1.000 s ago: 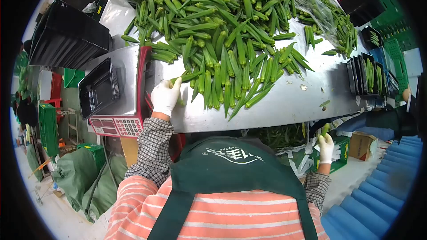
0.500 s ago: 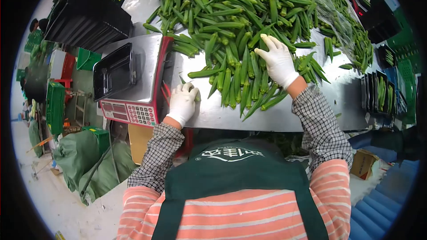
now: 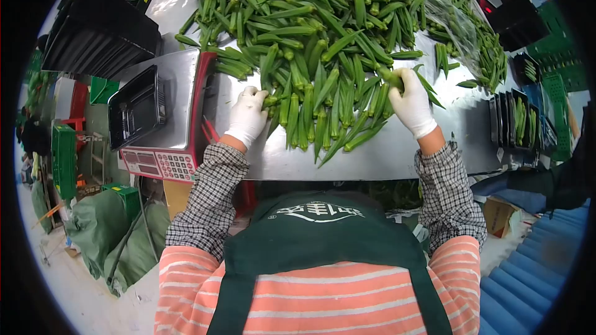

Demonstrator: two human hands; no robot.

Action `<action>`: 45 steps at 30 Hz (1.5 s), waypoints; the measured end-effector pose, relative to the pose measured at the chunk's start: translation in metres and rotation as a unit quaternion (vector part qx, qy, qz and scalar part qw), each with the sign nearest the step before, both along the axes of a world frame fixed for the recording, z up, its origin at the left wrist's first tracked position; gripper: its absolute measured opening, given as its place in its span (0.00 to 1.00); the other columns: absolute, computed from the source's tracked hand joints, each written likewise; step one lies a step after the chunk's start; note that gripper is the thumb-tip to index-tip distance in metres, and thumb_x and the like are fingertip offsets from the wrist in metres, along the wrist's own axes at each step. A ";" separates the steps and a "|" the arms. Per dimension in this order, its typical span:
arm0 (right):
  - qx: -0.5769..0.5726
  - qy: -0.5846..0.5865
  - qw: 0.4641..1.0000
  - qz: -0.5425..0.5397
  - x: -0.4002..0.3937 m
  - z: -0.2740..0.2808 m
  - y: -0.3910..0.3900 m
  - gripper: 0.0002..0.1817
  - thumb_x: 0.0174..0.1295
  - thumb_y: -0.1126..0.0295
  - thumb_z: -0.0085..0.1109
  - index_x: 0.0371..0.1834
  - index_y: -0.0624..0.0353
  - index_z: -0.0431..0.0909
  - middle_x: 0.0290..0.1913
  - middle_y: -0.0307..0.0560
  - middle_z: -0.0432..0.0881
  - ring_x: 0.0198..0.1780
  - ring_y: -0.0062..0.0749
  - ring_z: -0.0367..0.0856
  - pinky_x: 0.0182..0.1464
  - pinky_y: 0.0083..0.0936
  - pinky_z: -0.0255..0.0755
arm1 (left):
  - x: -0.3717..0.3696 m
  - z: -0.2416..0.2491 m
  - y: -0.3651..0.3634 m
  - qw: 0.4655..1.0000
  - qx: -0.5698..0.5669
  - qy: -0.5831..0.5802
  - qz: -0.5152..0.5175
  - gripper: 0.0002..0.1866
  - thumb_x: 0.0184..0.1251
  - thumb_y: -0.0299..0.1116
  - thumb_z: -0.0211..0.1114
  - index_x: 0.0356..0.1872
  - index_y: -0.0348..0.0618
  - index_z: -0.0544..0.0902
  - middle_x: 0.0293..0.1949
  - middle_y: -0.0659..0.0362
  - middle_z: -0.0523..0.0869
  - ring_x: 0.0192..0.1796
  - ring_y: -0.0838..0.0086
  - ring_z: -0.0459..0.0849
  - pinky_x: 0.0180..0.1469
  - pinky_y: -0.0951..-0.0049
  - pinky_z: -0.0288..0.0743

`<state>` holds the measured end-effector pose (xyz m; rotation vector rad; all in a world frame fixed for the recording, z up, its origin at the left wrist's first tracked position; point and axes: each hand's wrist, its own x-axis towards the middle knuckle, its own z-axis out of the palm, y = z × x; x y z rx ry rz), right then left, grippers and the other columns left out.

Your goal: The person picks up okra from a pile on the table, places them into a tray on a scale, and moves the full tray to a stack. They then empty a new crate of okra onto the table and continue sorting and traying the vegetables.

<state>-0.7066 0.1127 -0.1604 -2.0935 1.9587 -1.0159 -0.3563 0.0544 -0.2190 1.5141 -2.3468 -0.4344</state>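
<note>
A big heap of green okra pods (image 3: 292, 12) covers the steel table, with a loose row of pods (image 3: 335, 118) at its near side. My right hand (image 3: 413, 105), in a white glove, has thumb and fingers closed round okra (image 3: 390, 76) at the right of this row. At the row's left end, my gloved left hand (image 3: 248, 115) is curled with its fingertips on an okra pod (image 3: 270, 100). How much of that pod lies within the fingers is partly hidden.
Left of my hands stands a red-edged scale (image 3: 164, 161) bearing a black tray (image 3: 138, 108). Stacked black trays (image 3: 99, 31) rise behind it. On the right, black trays holding okra (image 3: 518, 121) stand near green crates (image 3: 559, 99). Clear plastic sheeting (image 3: 444, 9) lies over the heap.
My right hand has come down and right from the heap and closed on okra. My left hand has moved up from the table beside the scale to the row's left end. The view has shifted slightly.
</note>
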 end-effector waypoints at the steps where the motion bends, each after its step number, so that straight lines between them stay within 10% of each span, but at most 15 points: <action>1: 0.024 0.004 1.000 0.003 -0.002 -0.001 0.010 0.14 0.49 0.76 0.56 0.42 0.62 0.74 0.37 0.54 0.77 0.40 0.50 0.78 0.44 0.36 0.73 | 0.002 -0.003 -0.001 1.000 0.002 -0.022 0.006 0.17 0.49 0.26 0.63 0.44 0.44 0.80 0.45 0.53 0.78 0.49 0.57 0.77 0.51 0.63 0.74; 4: 0.119 -0.047 0.992 -0.004 0.009 -0.005 0.031 0.13 0.51 0.73 0.59 0.40 0.62 0.74 0.38 0.54 0.77 0.40 0.50 0.78 0.44 0.35 0.73 | 0.007 0.010 0.003 0.987 -0.119 0.108 -0.007 0.13 0.52 0.25 0.66 0.41 0.40 0.80 0.39 0.54 0.81 0.42 0.60 0.81 0.45 0.68 0.75; 8: 0.179 -0.108 0.978 -0.005 0.025 -0.005 0.029 0.13 0.55 0.68 0.60 0.41 0.64 0.76 0.37 0.55 0.79 0.39 0.47 0.79 0.44 0.32 0.73 | 0.003 0.029 0.007 0.908 0.091 0.386 0.134 0.09 0.60 0.29 0.63 0.39 0.36 0.78 0.29 0.59 0.81 0.32 0.75 0.80 0.37 0.73 0.75; 12: 0.185 -0.125 0.974 0.037 0.074 -0.001 -0.006 0.19 0.57 0.61 0.59 0.45 0.64 0.77 0.38 0.58 0.81 0.41 0.48 0.80 0.45 0.33 0.73 | 0.014 0.034 0.015 0.673 0.342 0.634 0.165 0.09 0.66 0.34 0.60 0.41 0.40 0.77 0.31 0.62 0.79 0.30 0.77 0.77 0.32 0.80 0.71; 15: 0.245 -0.050 0.968 -0.029 0.104 -0.010 -0.038 0.32 0.55 0.52 0.60 0.56 0.66 0.71 0.44 0.60 0.81 0.47 0.54 0.80 0.50 0.39 0.73 | 0.020 0.032 0.024 0.649 0.420 0.606 0.187 0.10 0.65 0.35 0.62 0.41 0.40 0.77 0.29 0.63 0.78 0.29 0.77 0.77 0.30 0.78 0.71; 21: 0.248 -0.125 0.959 -0.052 0.104 -0.039 -0.053 0.36 0.52 0.61 0.58 0.65 0.66 0.62 0.49 0.64 0.79 0.49 0.52 0.80 0.52 0.37 0.72 | -0.023 0.040 0.020 0.868 0.266 0.391 0.153 0.18 0.57 0.30 0.65 0.47 0.32 0.77 0.34 0.59 0.83 0.33 0.81 0.79 0.36 0.81 0.73; 25: 0.280 -0.467 0.838 -0.011 0.065 -0.009 -0.026 0.18 0.54 0.67 0.61 0.47 0.64 0.78 0.31 0.37 0.79 0.25 0.16 0.72 0.26 0.16 0.66 | -0.047 0.020 0.005 0.963 0.164 0.149 0.153 0.23 0.51 0.30 0.68 0.49 0.31 0.77 0.39 0.53 0.85 0.40 0.74 0.83 0.44 0.75 0.77; 26: 0.249 -0.494 0.832 -0.023 0.056 -0.008 -0.017 0.16 0.54 0.66 0.62 0.44 0.62 0.78 0.31 0.36 0.78 0.25 0.15 0.71 0.25 0.16 0.63 | -0.050 0.021 0.004 0.973 0.146 0.077 0.160 0.23 0.50 0.29 0.69 0.49 0.31 0.78 0.39 0.52 0.85 0.39 0.74 0.83 0.44 0.75 0.77; 31: 0.223 -0.525 0.820 -0.044 -0.009 0.005 0.040 0.08 0.59 0.69 0.61 0.35 0.61 0.76 0.29 0.37 0.78 0.26 0.19 0.75 0.29 0.15 0.68 | -0.005 0.040 0.007 0.794 0.383 0.448 0.148 0.16 0.55 0.24 0.63 0.46 0.30 0.78 0.27 0.56 0.83 0.22 0.78 0.79 0.18 0.81 0.68; 37: 0.207 -0.503 0.834 -0.094 -0.014 -0.006 0.065 0.09 0.58 0.76 0.59 0.42 0.65 0.75 0.32 0.40 0.79 0.30 0.21 0.78 0.35 0.18 0.73 | -0.040 0.040 0.031 0.966 0.214 0.104 0.107 0.27 0.50 0.38 0.65 0.52 0.35 0.75 0.42 0.43 0.83 0.46 0.54 0.82 0.50 0.63 0.75; 45: 0.176 -0.304 0.930 -0.105 -0.034 -0.023 0.050 0.13 0.55 0.70 0.62 0.41 0.65 0.76 0.33 0.48 0.80 0.32 0.32 0.79 0.39 0.25 0.73 | -0.036 0.028 0.039 0.963 0.215 0.120 0.111 0.23 0.52 0.33 0.66 0.50 0.35 0.76 0.43 0.48 0.84 0.46 0.60 0.83 0.49 0.66 0.75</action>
